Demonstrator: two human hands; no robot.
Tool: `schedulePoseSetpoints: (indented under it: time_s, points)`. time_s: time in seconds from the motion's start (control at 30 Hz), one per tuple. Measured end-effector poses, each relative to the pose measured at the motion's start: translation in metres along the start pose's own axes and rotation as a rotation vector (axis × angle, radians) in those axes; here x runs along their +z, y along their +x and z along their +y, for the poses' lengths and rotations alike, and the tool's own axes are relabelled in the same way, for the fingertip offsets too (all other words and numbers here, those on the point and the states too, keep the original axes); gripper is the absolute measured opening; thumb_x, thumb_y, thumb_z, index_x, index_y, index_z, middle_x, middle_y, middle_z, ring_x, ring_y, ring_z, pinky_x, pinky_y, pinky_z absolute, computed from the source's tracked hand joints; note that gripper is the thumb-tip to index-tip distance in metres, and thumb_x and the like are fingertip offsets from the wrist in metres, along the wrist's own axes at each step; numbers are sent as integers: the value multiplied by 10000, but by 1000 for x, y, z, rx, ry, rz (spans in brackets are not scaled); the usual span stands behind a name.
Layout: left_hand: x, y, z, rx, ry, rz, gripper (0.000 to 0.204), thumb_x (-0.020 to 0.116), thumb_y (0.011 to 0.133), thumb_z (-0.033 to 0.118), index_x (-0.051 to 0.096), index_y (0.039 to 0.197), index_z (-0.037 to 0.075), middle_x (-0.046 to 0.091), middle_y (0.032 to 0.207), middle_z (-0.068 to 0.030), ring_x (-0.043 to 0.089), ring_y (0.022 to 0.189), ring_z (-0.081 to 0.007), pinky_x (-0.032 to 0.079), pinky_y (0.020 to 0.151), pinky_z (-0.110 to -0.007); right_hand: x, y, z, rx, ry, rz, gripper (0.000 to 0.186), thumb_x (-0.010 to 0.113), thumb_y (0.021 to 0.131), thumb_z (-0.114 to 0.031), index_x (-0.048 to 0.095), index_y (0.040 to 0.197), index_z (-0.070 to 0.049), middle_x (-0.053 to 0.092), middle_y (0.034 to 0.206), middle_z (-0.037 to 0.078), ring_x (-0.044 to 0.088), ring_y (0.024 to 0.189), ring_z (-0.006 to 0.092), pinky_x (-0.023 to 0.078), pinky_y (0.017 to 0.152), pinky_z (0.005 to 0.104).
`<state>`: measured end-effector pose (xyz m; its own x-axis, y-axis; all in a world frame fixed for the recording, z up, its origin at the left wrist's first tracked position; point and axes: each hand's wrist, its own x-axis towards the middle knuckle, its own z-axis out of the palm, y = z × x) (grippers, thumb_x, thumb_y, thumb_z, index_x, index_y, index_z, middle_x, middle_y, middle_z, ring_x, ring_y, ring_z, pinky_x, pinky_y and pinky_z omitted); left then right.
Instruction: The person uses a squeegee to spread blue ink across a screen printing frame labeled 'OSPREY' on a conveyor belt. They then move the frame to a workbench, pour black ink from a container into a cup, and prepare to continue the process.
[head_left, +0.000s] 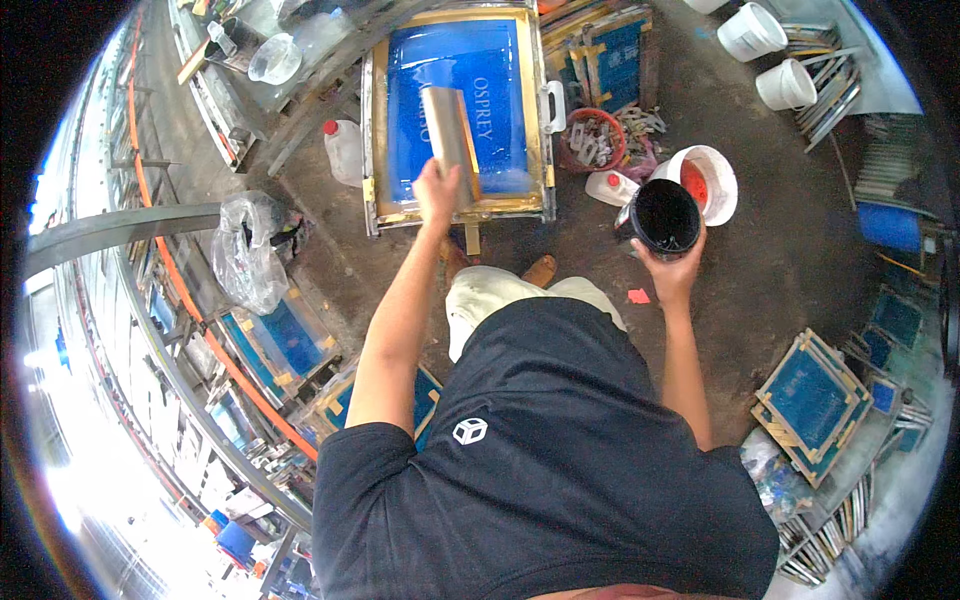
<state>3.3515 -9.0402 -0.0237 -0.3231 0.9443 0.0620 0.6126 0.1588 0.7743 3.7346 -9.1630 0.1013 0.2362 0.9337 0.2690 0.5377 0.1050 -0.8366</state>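
Note:
My left hand (437, 190) is closed round the lower end of a squeegee (445, 125) with a pale metallic face and an orange-brown edge. It is held over a screen printing frame (546, 120) with blue mesh and pale lettering; whether it touches the mesh I cannot tell. The frame has a taped yellowish border and lies in front of me. Out to the right, my right hand (672, 268) grips a black tub (666, 216) from its near side. The tub's mouth faces up, showing a dark, glossy inside.
Beyond the tub stands a white bucket (728, 182) with red inside. A red basket (592, 140) of small pieces and a white jug (610, 187) are close by. Another jug (343, 152) is left of the frame. More screens (812, 405) lean at right. A plastic bag (250, 255) hangs left.

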Motion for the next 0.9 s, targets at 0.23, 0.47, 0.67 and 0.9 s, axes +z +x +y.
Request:
schedulePoseSetpoints:
  time_s: [0.23, 0.47, 0.67, 0.9]
  points:
    - [-99, 24, -33, -10, 231, 144, 287, 731, 844, 281, 640, 910, 17, 697, 828, -223, 691, 777, -417, 531, 692, -470, 4, 4, 1, 2, 46, -2, 1082, 926, 674, -78, 243, 1511, -17, 463, 1436, 183, 527, 1284, 273, 444, 1092, 406]
    - [-29, 4, -2, -85, 147, 15, 274, 726, 836, 272, 674, 959, 33, 690, 812, -229, 681, 775, -437, 524, 694, -498, 22, 14, -23, 5, 137, -9, 1091, 917, 677, -67, 221, 1515, -15, 454, 1438, 188, 516, 1306, 291, 461, 1088, 414]
    - [-28, 9, 32, 116, 225, -209, 342, 697, 850, 289, 703, 1167, 160, 724, 902, -180, 703, 849, -375, 541, 762, -469, 26, 17, -41, -62, 73, -8, 1122, 929, 663, -87, 203, 1515, -22, 472, 1426, 215, 516, 1309, 306, 461, 1083, 432]
    - [-48, 11, -1, 587, 391, -336, 429, 689, 771, 75, 711, 1166, 241, 736, 1133, 29, 657, 1083, -193, 469, 881, -436, 20, 11, -37, -18, 20, -4, 1100, 939, 660, -130, 242, 1504, -20, 472, 1429, 218, 519, 1301, 324, 425, 1106, 444]
